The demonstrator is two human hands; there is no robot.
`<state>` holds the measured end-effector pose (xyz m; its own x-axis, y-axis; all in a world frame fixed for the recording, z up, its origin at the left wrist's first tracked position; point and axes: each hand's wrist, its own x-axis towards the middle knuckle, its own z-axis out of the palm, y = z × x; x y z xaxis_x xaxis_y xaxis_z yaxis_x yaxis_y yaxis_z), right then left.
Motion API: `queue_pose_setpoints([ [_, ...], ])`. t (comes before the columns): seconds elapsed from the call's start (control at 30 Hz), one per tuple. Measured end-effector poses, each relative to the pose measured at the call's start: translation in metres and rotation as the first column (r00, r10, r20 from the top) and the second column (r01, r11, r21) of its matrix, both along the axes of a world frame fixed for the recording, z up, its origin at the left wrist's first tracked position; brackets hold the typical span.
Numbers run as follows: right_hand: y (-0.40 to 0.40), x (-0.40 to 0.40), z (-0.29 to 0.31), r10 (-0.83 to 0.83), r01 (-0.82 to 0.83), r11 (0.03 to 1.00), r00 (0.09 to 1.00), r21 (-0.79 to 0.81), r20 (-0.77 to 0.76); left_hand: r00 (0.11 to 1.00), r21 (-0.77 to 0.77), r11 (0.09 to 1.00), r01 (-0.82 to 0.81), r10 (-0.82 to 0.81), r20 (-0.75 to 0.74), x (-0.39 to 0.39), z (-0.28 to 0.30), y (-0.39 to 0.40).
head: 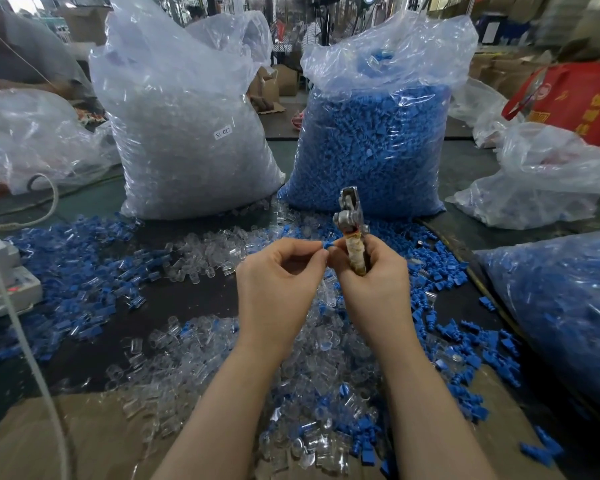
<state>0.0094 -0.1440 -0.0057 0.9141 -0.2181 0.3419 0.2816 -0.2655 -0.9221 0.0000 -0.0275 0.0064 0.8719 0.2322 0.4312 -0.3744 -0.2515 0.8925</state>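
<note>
Right now the left hand (278, 271) pinches a small blue plastic piece (327, 244) at its fingertips, raised over the littered table (187, 299); the right hand (371, 271) touches it too while gripping metal pliers (352, 230) by the wrapped handle, head upward. Light, stiff and probably slippery, the piece is best held by its sides.

A dark table (187, 299) runs under my left hand (278, 289) and right hand (371, 282), with cardboard (84, 434) laid over its near edge. Straight ahead of them stand a tall clear bag (187, 150) and, to its right, a blue bag (371, 150). Far out from my right hand sits a red bag (575, 98). Far out from my left hand are a white box (11, 285) and a hose (25, 341). Behind the two tall ones lie boxes (281, 81) and what may be a fan stand (324, 26). The back of the hall is bright but blurred.
</note>
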Motion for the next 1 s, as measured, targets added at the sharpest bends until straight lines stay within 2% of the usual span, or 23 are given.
queue_pose_setpoints([
  [0.23,-0.003,0.000,-0.002,0.108,-0.107,0.994,0.994,0.028,-0.024,0.998,0.061,0.996,-0.058,0.056,0.026,0.001,-0.003,0.002],
  [0.33,-0.003,0.000,0.001,0.138,-0.137,0.990,0.990,0.035,-0.031,0.998,0.034,0.997,-0.069,0.069,-0.001,0.002,-0.002,0.003],
  [0.4,-0.004,0.000,0.002,0.168,-0.166,0.985,0.985,0.038,-0.040,0.997,-0.020,0.998,-0.066,0.065,-0.048,0.004,-0.002,0.005],
  [0.5,-0.009,0.000,0.002,0.187,-0.185,0.982,0.980,0.025,-0.075,0.991,-0.185,0.983,-0.010,-0.015,-0.134,0.007,-0.002,0.008],
  [0.63,-0.019,0.002,-0.001,0.217,-0.235,0.968,0.960,-0.089,-0.175,0.985,-0.335,0.941,0.051,-0.103,-0.139,0.008,0.000,0.012],
  [0.77,-0.021,0.001,-0.001,0.225,-0.285,0.933,0.938,-0.220,-0.264,0.988,-0.329,0.942,0.059,-0.102,-0.116,0.009,0.000,0.016],
  [1.0,-0.020,0.000,0.001,0.270,-0.344,0.907,0.917,-0.241,-0.293,0.991,-0.278,0.957,0.080,-0.108,-0.085,0.009,-0.001,0.018],
])
